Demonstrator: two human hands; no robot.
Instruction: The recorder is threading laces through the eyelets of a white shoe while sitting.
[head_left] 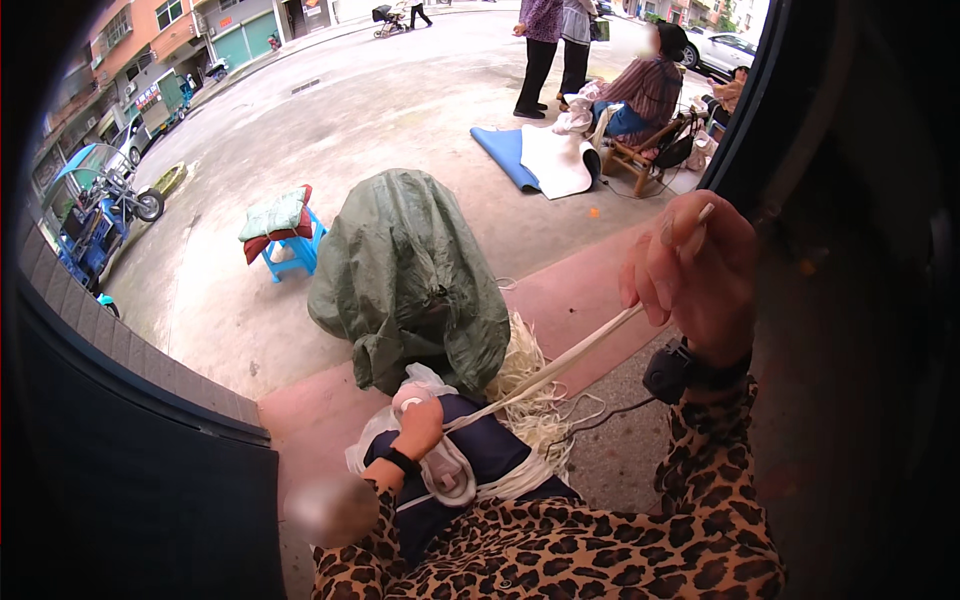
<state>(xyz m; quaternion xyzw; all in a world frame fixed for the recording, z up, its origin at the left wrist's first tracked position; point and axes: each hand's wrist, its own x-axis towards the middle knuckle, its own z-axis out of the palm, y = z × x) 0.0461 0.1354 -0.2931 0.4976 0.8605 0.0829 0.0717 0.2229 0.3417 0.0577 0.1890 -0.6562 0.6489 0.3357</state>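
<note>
My right hand [690, 265] is raised at the right, its fingers closed around a long cream strip [585, 350]. The strip runs taut and slanting down to my lap. A thin white tip pokes up between those fingers. Low in the middle, my left hand [420, 422] is closed at one end of a pale shoe [450, 478], which lies on dark blue cloth [490, 430] over my lap. Its fingertips are partly hidden. More cream strips cross the lap beside the shoe, and thin white plastic [365, 440] shows by the left hand.
A large green sack [410, 270] stands just ahead, with a heap of loose cream strips [525, 380] to its right. Farther left is a blue stool [290, 260] bearing cushions. Dark door panels [140, 450] flank me. Several people and a blue-and-white sheet [550, 160] are outside.
</note>
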